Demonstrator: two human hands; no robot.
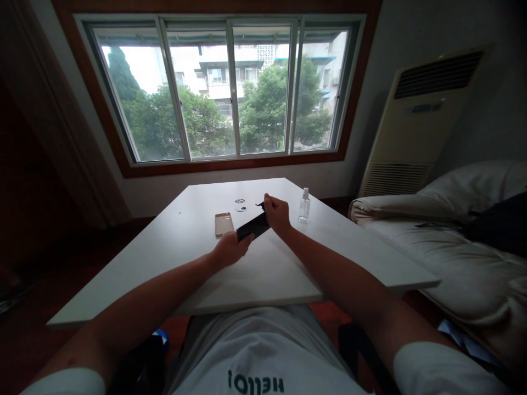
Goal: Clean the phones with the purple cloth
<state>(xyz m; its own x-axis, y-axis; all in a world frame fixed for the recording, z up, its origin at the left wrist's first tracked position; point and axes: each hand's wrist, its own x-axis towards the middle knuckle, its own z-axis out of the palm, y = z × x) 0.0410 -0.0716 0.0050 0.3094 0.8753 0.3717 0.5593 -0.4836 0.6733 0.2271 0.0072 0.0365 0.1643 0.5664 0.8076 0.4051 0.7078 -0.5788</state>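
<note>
Hands: left hand and right hand both grip one black phone.
Bench: one gold phone case, one spray bottle (clear), two small round discs.

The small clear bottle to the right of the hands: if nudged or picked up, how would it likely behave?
The small clear bottle stands upright, tall and narrow on the white table, so a sideways nudge would probably tip it. It looks like thin see-through plastic, so likely light. Lying down, its seemingly round body could roll.
</note>
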